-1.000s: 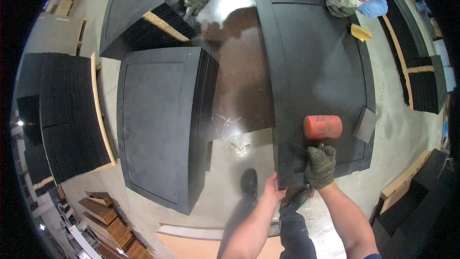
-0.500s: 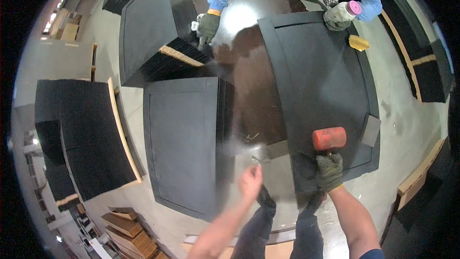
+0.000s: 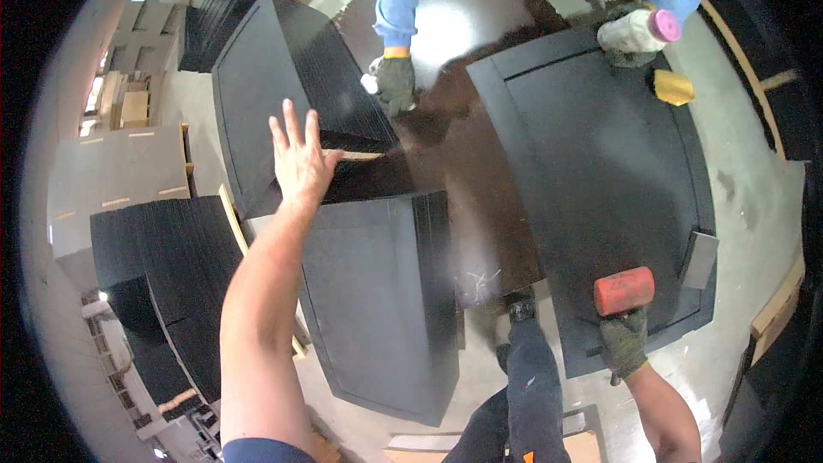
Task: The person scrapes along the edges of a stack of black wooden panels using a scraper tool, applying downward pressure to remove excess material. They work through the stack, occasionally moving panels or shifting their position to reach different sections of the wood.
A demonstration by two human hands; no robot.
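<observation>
My left hand [image 3: 302,163] is bare and open, its fingers spread over the stack of black framed panels [image 3: 257,86] at the far left. Whether it touches the top panel I cannot tell. In a dark glove, my right hand [image 3: 624,345] grips the handle of a mallet with a red cylindrical head [image 3: 624,290]. The mallet is above the near end of the large black panel [image 3: 609,180] on the right. A second stack of black panels [image 3: 369,300] is beneath and to the right of my left forearm.
Opposite me, a co-worker's gloved hand [image 3: 396,86] holds something white; the other holds a white bottle with a pink cap [image 3: 639,32]. A yellow piece [image 3: 673,87] and a grey block [image 3: 700,259] lie on the right panel. Pale slivers [image 3: 482,281] lie on the brown board [image 3: 489,180].
My left hand has swung from low in the middle, fingers closed, up and left over the far left stack, now spread. The view has shifted; my right hand still grips the mallet.
</observation>
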